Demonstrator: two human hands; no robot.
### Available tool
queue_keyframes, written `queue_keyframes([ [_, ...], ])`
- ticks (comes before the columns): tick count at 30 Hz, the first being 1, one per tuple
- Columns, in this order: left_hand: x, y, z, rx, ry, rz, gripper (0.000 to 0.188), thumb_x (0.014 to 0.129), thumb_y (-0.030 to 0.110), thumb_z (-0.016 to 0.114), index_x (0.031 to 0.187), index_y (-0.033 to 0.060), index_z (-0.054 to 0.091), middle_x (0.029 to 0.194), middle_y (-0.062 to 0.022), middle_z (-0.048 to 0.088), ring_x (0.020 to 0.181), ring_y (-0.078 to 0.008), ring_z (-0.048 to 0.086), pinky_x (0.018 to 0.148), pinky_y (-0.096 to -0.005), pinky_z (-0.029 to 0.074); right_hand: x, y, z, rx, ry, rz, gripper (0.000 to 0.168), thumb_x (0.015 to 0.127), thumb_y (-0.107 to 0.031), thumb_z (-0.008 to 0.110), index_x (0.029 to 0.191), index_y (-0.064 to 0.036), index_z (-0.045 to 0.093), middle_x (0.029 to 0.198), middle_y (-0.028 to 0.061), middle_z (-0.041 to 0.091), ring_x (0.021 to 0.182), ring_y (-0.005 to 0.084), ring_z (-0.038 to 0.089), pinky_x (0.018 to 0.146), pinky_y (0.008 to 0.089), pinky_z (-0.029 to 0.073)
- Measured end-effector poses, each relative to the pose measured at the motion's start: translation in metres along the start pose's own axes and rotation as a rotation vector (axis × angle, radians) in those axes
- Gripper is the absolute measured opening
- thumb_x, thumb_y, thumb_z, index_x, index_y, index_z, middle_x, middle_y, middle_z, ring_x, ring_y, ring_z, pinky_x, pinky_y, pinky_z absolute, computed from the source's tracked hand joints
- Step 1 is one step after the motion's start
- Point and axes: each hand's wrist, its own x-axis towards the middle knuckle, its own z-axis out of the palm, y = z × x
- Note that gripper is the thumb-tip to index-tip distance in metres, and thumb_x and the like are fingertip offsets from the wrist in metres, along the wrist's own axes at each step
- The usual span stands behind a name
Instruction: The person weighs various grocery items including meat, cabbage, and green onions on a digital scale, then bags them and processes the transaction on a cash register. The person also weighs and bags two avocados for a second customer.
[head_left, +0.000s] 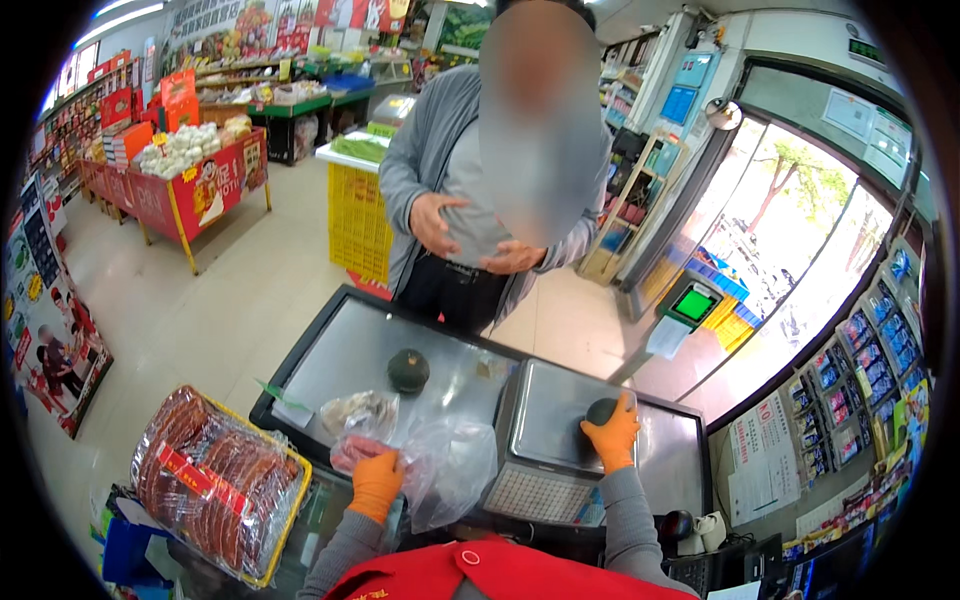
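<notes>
My right hand (615, 437), in an orange glove, grips a dark green round squash (601, 412) at the right side of the metal pan of a counter scale (553, 420). My left hand (376, 480), gloved alike, has its fingers on a clear plastic bag with reddish contents (356, 452); its fingertips are partly hidden. Beside it spreads a crumpled clear plastic bag (456, 465). Behind these lies a clear bag with pale contents (360, 416). A second dark green squash (409, 370) rests on the metal countertop (337, 330).
Across the counter stands a person (457, 180) with both hands before the belly. A film-wrapped yellow tray of brown sausages (217, 487) is at the left. The scale's display post (690, 304) rises at the right; a handheld scanner (676, 525) sits near the counter's right front.
</notes>
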Motion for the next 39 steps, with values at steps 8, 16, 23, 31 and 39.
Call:
queue_keyframes([
  [8,0.002,-0.002,-0.006,0.0,0.064,0.07,0.019,0.084,0.029,0.061,0.089,0.0119,0.067,0.077,-0.0167,0.067,0.072,-0.0393,0.064,0.065,-0.052,0.048,0.004,-0.041,0.003,-0.156,0.088,-0.333,0.097,0.066,-0.036,0.082,0.145,-0.008,0.033,0.146,0.021,0.037,0.131,0.0453,0.037,0.107,0.0534,0.034],
  [16,-0.003,0.011,-0.02,0.01,-0.014,0.016,0.018,0.082,0.022,0.061,0.092,0.0091,0.068,0.073,-0.0165,0.065,0.069,-0.0382,0.063,0.062,-0.0505,0.048,-0.01,-0.194,0.111,0.472,-0.295,-0.88,0.067,0.079,-0.029,0.071,0.136,-0.001,0.047,0.136,0.0245,0.049,0.127,0.039,0.045,0.106,0.0426,0.038],
  [23,-0.004,0.013,-0.022,-0.026,-0.143,-0.051,0.024,0.081,0.021,0.061,0.103,0.0109,0.067,0.079,-0.0172,0.066,0.07,-0.0382,0.064,0.063,-0.0498,0.049,-0.019,-0.306,0.217,0.45,-0.642,-0.578,0.113,0.064,-0.044,0.082,0.148,-0.001,0.019,0.149,0.0336,0.024,0.128,0.0544,0.037,0.107,0.0497,0.036],
  [31,0.0,0.021,-0.032,0.046,-0.201,-0.144,0.032,0.079,0.023,0.064,0.11,0.0141,0.067,0.08,-0.0154,0.067,0.073,-0.0369,0.064,0.065,-0.0491,0.05,-0.019,-0.343,0.245,0.379,-0.648,-0.467,0.111,0.057,-0.043,0.086,0.142,0.001,0.032,0.127,0.0298,0.049,0.115,0.0461,0.052,0.097,0.0462,0.045],
  [39,0.002,0.014,-0.026,0.132,-0.167,-0.133,0.026,0.082,0.025,0.06,0.105,0.0155,0.068,0.078,-0.0164,0.068,0.073,-0.0382,0.065,0.065,-0.0501,0.05,0.002,-0.309,0.199,0.999,-1.175,0.111,0.074,0.071,-0.052,0.077,0.121,-0.001,0.058,0.104,0.0165,0.065,0.084,0.03,0.068,0.064,0.043,0.057],
])
